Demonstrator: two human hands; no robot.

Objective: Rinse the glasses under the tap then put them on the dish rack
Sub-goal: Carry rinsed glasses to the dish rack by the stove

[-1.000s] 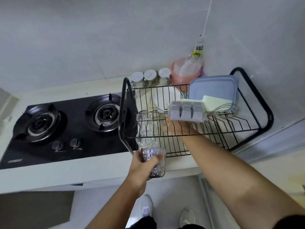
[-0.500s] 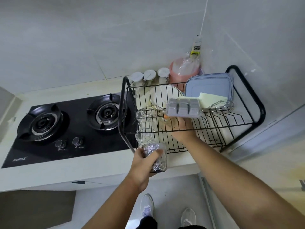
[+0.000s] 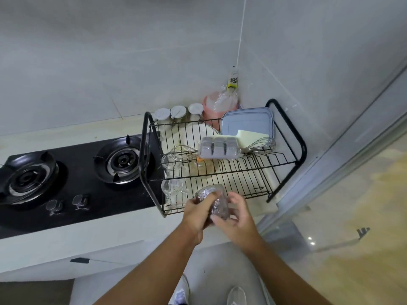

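both the left hand (image 3: 197, 211) and right hand (image 3: 237, 214) curl round one textured glass (image 3: 214, 200) just before the rack (image 3: 302, 148); it looks light, brittle, likely wet and slick, best held by its sides.

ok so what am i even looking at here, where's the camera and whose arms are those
No machine here: these are a person's two bare arms, filmed by a wide-angle camera worn on their head and looking down. The left hand and right hand together hold one textured glass just in front of a black wire dish rack on the counter. The rack holds clear glasses, whisks, a grey tray and a blue lid. A black gas hob sits beside it.
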